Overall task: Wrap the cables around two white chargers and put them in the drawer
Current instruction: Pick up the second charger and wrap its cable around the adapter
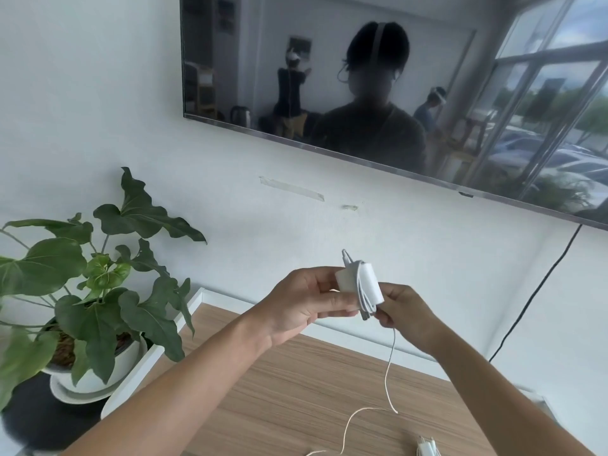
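White charger held up at centre frame, above the wood-grain tabletop, several turns of cable already wound round its body. Left hand clamped on the charger's bare left end, thumb on top, fingers underneath. Right hand pinching the cable where it leaves the coil at the charger's lower right edge. Plug tip poking up above the coil; whether tucked in or loose, cannot tell.

Judged progress: first charger partly wrapped, not finished. Loose tail of the cable hanging down from the right hand, curling onto the tabletop and running off the bottom edge of the frame, so more turns to make. At bottom right of the frame, a white cable bundle lying on the tabletop, cut off by the edge; probably belonging to the second charger, though too little showing to say whether wrapped. No drawer in sight, so nothing stowed as far as visible. Left to do, by this reading: finish winding, wrap the second, open the drawer, place both inside.

Elsewhere: potted plant at lower left beside the tabletop, wall-mounted television across the upper right with a black cord trailing down the wall below it.
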